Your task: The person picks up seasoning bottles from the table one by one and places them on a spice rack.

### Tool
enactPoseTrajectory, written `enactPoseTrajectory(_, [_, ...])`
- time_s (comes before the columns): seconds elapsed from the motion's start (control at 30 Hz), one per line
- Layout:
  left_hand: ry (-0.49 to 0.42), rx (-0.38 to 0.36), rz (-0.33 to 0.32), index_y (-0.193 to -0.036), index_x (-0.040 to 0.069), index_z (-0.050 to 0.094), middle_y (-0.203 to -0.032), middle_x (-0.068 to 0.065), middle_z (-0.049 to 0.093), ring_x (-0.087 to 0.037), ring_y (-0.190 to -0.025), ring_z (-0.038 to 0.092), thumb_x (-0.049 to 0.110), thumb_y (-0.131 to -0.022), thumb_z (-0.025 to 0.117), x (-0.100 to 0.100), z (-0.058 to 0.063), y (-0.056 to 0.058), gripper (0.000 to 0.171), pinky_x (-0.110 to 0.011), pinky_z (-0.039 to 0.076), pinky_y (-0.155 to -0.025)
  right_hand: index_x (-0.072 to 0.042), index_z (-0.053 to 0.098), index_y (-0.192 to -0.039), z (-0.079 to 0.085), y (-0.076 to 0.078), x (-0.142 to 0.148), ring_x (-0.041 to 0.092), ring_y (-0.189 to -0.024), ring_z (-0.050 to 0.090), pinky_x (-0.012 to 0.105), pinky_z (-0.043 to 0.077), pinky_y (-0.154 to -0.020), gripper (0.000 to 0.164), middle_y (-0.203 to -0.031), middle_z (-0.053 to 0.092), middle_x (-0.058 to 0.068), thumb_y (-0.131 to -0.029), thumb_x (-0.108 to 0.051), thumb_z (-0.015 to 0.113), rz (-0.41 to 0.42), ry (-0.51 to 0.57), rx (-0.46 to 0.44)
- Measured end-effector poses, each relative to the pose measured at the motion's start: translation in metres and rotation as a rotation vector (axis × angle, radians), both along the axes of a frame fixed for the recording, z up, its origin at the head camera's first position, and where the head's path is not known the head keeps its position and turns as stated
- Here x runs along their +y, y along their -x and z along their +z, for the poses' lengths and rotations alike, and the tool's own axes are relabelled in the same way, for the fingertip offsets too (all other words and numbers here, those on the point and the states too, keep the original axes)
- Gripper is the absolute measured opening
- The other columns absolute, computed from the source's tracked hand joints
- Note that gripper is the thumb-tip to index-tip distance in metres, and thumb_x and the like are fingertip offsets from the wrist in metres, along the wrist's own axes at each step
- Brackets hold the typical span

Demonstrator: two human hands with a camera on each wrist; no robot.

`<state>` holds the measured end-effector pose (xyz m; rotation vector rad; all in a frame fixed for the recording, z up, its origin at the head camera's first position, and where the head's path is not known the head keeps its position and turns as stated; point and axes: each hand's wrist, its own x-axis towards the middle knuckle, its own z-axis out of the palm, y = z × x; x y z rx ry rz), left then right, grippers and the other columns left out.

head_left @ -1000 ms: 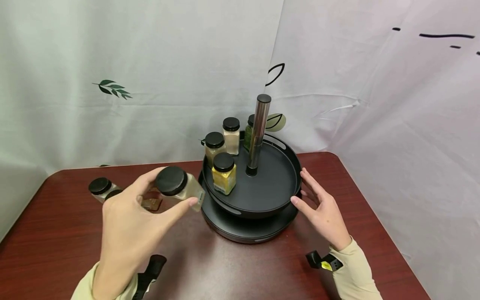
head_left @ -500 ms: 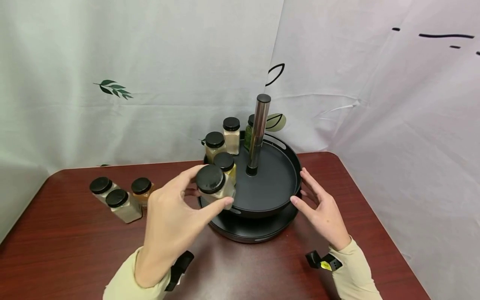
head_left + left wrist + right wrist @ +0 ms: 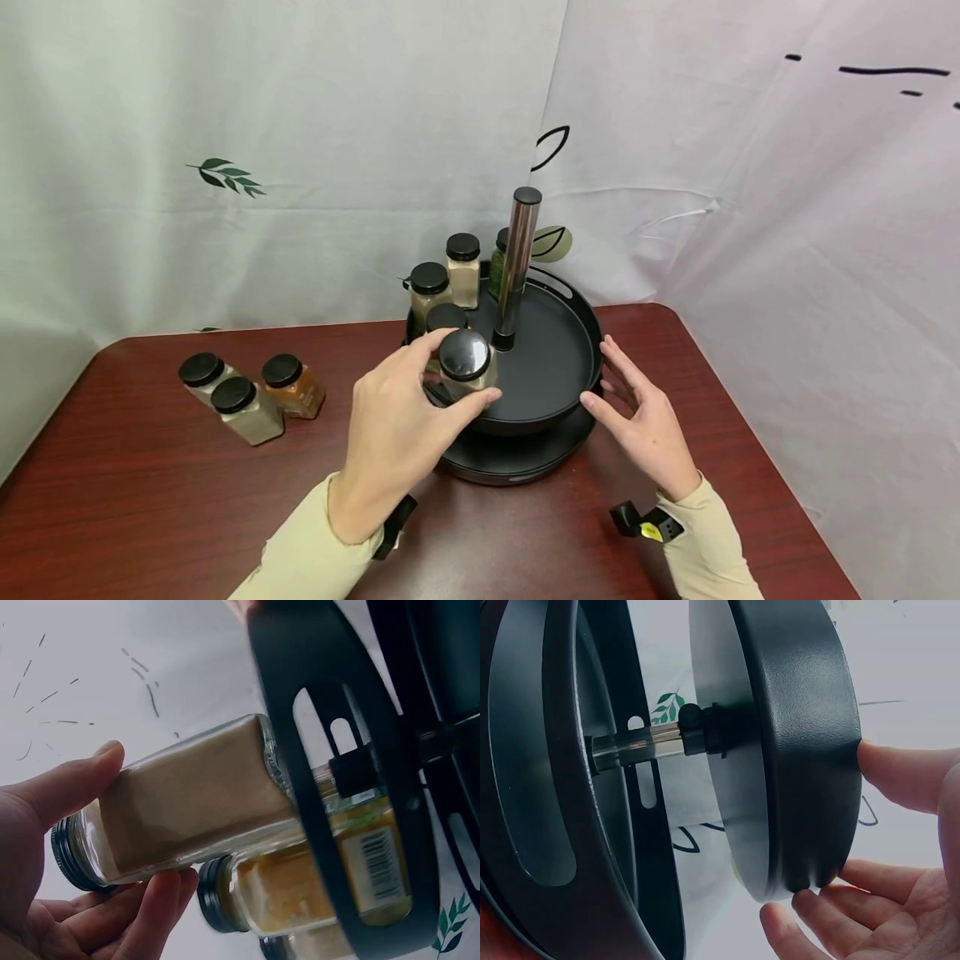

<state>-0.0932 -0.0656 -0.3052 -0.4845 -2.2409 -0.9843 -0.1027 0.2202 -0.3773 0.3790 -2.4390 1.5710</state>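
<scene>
My left hand (image 3: 397,421) holds a square glass spice jar (image 3: 465,357) with a black lid over the front left of the upper tray of a black two-tier turntable (image 3: 551,367). Tan powder fills this jar (image 3: 202,799) in the left wrist view, where thumb and fingers grip it near the lid; its base is at the tray's slotted rim (image 3: 300,780). Whether it touches the tray floor, I cannot tell. At the right, my right hand (image 3: 648,425) rests spread fingertips and thumb against the outer wall (image 3: 814,750) of the upper tray.
Several jars stand on the upper tray's left and back, including a pale one (image 3: 463,279) and a green one (image 3: 498,267). A metal post (image 3: 519,267) rises from its middle. Three jars, one orange-brown (image 3: 300,393), stand on the table's left. A curtain hangs behind.
My left hand has carried the tan-powder jar rightward from beside the turntable to over the upper tray, now partly covering the yellow jar. My right hand has stayed in place.
</scene>
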Motion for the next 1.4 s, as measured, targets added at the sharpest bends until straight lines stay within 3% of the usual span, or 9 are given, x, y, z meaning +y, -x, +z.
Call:
enactPoseTrajectory(0.43, [0.075, 0.049, 0.014, -0.115, 0.003, 0.068, -0.093, -0.005, 0.073, -0.019, -0.076, 0.068, 0.029, -0.061, 0.099, 0.016, -0.019, 0.008, 0.067, -0.037, 0.056, -0.065, -0.006, 0.039, -0.154, -0.001, 0.001, 0.0, 0.033, -0.135, 0.049, 0.023, 0.046, -0.102, 0.068, -0.162, 0.032, 0.008, -0.094, -0.006, 0.071, -0.006, 0.002, 0.011])
enactPoseTrajectory(1.07, [0.124, 0.023, 0.092, -0.112, 0.001, 0.07, -0.086, -0.009, 0.073, -0.022, -0.071, 0.07, 0.036, -0.062, 0.097, 0.032, -0.025, 0.006, 0.067, -0.04, 0.057, -0.061, -0.009, 0.04, -0.154, -0.002, 0.001, 0.0, 0.023, -0.14, 0.045, 0.022, 0.045, -0.102, 0.068, -0.162, 0.033, 0.004, -0.094, -0.006, 0.071, -0.003, 0.01, 0.018])
enactPoseTrajectory(1.4, [0.171, 0.038, 0.122, -0.116, -0.001, 0.069, -0.086, -0.012, 0.073, -0.024, -0.069, 0.07, 0.04, -0.063, 0.096, 0.033, -0.024, 0.007, 0.072, -0.042, 0.057, -0.059, -0.009, 0.04, -0.154, -0.001, 0.002, 0.001, 0.034, -0.135, 0.049, 0.021, 0.046, -0.101, 0.068, -0.162, 0.032, 0.003, -0.094, -0.007, 0.071, -0.008, 0.005, 0.003])
